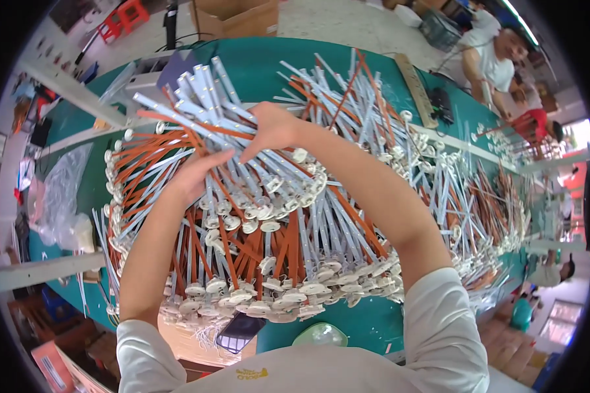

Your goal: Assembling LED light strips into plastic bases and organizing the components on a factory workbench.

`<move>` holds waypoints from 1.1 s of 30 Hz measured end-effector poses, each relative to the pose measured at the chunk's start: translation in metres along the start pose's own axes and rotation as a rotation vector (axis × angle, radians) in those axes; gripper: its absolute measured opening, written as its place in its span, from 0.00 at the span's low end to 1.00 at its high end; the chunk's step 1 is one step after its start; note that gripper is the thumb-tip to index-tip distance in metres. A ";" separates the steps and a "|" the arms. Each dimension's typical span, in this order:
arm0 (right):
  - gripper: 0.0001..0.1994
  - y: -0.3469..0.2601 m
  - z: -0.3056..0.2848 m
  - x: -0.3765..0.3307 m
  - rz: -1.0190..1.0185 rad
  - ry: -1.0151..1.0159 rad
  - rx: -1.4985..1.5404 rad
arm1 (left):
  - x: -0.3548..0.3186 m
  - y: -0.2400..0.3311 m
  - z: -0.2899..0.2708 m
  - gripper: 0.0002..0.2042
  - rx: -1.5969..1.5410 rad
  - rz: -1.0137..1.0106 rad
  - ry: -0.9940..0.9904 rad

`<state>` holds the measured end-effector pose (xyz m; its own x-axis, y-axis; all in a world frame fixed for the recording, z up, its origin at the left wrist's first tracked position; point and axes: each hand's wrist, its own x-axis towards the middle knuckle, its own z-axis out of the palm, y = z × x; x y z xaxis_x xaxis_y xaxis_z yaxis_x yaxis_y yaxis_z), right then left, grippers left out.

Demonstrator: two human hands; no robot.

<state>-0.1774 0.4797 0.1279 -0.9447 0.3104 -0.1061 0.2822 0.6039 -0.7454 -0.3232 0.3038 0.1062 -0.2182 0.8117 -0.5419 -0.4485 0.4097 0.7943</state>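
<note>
Head view: bundle of pale and orange strips (259, 171) held above the far-left part of the pile (295, 252); long axis slants from far-left tips to near-right white discs. Both hands part-closed on it, about equally near: left hand (193, 175) toward the pile's left edge, right hand (273, 128) opposite; some fingers hidden. Green surface (373, 321) shows on the pile's near side
</note>
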 end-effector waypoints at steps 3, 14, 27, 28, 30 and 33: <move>0.31 -0.005 -0.002 -0.003 -0.007 0.022 -0.054 | -0.007 0.002 0.002 0.29 0.088 0.106 -0.047; 0.30 -0.058 -0.036 -0.017 -0.090 0.202 0.030 | -0.045 0.066 0.034 0.30 0.409 0.505 0.143; 0.32 -0.040 -0.038 0.029 -0.228 0.407 0.181 | -0.018 0.110 0.022 0.19 0.868 0.663 0.202; 0.31 -0.043 -0.044 0.025 -0.117 0.355 0.199 | -0.015 0.111 0.023 0.20 0.889 0.647 0.207; 0.27 -0.020 -0.040 0.039 -0.174 0.400 0.230 | -0.007 0.114 0.022 0.20 0.912 0.628 0.214; 0.24 -0.039 -0.043 0.033 -0.078 0.368 0.185 | 0.004 0.110 0.010 0.21 0.894 0.693 0.209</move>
<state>-0.2125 0.4981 0.1815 -0.8297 0.5309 0.1727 0.1458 0.5047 -0.8509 -0.3643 0.3566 0.1941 -0.3551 0.9272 0.1187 0.5810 0.1194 0.8051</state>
